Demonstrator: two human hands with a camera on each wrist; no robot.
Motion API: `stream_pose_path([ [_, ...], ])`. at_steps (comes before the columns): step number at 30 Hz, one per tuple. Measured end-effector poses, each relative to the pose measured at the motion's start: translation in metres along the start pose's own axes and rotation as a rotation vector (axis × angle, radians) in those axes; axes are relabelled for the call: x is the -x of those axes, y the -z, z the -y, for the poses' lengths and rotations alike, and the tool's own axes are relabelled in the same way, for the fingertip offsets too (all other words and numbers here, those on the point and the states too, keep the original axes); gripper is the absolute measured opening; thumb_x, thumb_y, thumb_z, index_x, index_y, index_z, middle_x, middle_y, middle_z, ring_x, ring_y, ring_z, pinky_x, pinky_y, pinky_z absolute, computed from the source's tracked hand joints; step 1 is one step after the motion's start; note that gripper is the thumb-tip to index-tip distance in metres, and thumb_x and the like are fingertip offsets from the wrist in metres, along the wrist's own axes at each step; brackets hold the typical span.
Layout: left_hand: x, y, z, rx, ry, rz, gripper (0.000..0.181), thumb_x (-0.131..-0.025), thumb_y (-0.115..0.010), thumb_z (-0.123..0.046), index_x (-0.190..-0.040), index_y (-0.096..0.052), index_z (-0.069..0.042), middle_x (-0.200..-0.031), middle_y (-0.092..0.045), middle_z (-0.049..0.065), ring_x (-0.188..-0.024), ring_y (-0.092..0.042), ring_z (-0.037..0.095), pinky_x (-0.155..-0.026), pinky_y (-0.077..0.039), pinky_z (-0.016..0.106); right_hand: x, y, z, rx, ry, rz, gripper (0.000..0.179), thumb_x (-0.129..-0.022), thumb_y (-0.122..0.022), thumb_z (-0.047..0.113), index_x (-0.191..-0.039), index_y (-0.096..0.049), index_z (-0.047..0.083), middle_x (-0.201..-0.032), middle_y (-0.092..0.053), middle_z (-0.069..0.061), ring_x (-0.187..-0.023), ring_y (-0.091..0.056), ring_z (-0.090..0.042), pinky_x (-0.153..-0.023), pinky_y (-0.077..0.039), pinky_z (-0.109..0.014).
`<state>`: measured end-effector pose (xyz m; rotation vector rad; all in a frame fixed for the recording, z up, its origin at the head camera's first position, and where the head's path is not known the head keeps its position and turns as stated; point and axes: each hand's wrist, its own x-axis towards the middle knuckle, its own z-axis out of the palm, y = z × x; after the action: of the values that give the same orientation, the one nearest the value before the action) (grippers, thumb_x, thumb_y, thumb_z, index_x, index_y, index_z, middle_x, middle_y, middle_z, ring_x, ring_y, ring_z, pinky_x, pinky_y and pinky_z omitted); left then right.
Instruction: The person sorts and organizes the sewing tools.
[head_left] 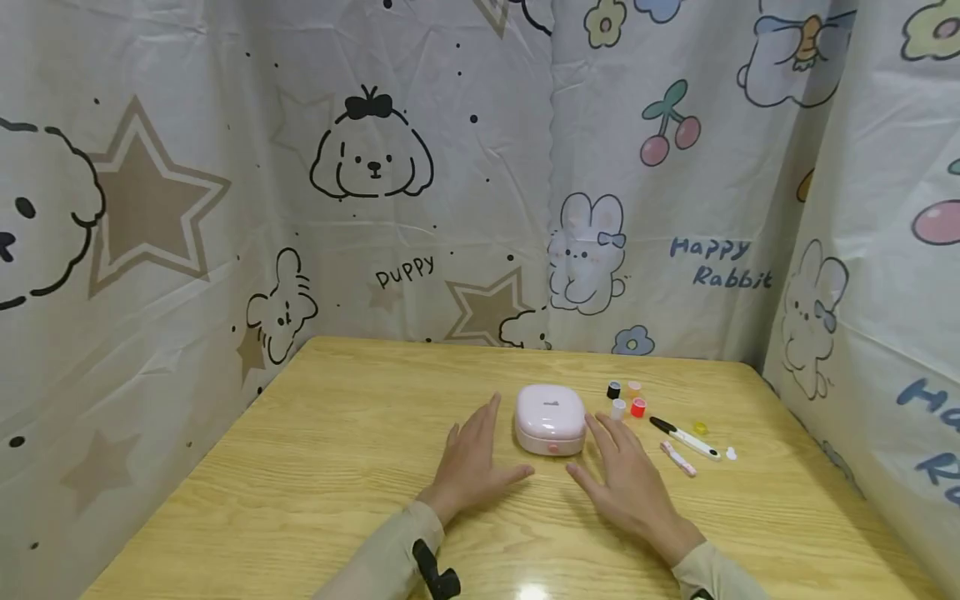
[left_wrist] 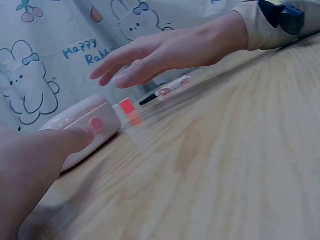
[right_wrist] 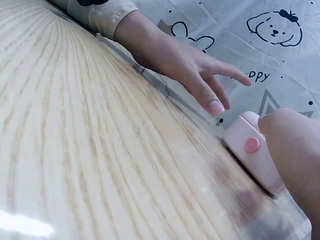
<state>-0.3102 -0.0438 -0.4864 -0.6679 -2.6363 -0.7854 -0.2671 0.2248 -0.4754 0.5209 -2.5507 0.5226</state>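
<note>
A pale pink rounded case with a closed lid and a round pink button on its front sits on the wooden table. To its left is my left hand, fingers spread and fairly straight, with a gap between it and the case in the head view. My right hand is on the other side, its fingers extended and its fingertips close to the case's right edge; whether they touch it I cannot tell. The button shows plainly in the right wrist view. Neither hand holds anything.
Right of the case stand small black, peach, white and red pots. Beyond them lie a black-and-white pen-like tool, a short pink-and-white stick, a yellow piece and a white piece. Printed curtains border the table.
</note>
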Motion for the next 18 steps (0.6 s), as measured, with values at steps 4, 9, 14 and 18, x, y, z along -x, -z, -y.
stream_pose_path([
  [4,-0.012,-0.003,0.003,0.079,0.05,0.028,0.127,-0.078,-0.082,-0.065,-0.166,-0.011,-0.007,-0.164,-0.033,0.015,-0.147,-0.037,0.034,-0.114,-0.021,0.072,0.0,0.0,-0.002,-0.027,0.027,-0.015,0.078,-0.097,-0.068,0.049,-0.155,-0.044,0.003,-0.154,-0.044,-0.022,-0.139,-0.042,-0.045,-0.106,-0.039,-0.067],
  [9,-0.027,-0.008,0.007,0.267,0.101,0.083,0.132,-0.072,-0.091,-0.056,-0.165,-0.013,-0.005,-0.163,-0.034,0.019,-0.143,-0.043,0.037,-0.114,-0.01,0.075,-0.003,0.0,-0.006,-0.079,0.043,-0.03,0.076,-0.097,-0.07,0.044,-0.153,-0.045,0.0,-0.152,-0.046,-0.024,-0.137,-0.043,-0.046,-0.106,-0.039,-0.067],
  [14,-0.037,-0.011,0.009,0.341,0.111,0.121,0.134,-0.069,-0.096,-0.05,-0.165,-0.015,-0.004,-0.163,-0.034,0.019,-0.139,-0.048,0.037,-0.115,-0.004,0.075,-0.01,-0.003,-0.012,-0.134,0.037,-0.027,0.077,-0.096,-0.072,0.041,-0.154,-0.044,0.0,-0.153,-0.044,-0.025,-0.137,-0.043,-0.049,-0.105,-0.038,-0.069],
  [18,-0.04,-0.01,0.009,0.365,0.114,0.125,0.132,-0.069,-0.097,-0.046,-0.164,-0.016,-0.002,-0.162,-0.035,0.021,-0.14,-0.047,0.038,-0.115,-0.002,0.074,-0.018,-0.008,-0.015,-0.165,0.014,0.003,0.08,-0.097,-0.071,0.045,-0.157,-0.041,0.002,-0.156,-0.04,-0.024,-0.14,-0.039,-0.048,-0.107,-0.036,-0.07],
])
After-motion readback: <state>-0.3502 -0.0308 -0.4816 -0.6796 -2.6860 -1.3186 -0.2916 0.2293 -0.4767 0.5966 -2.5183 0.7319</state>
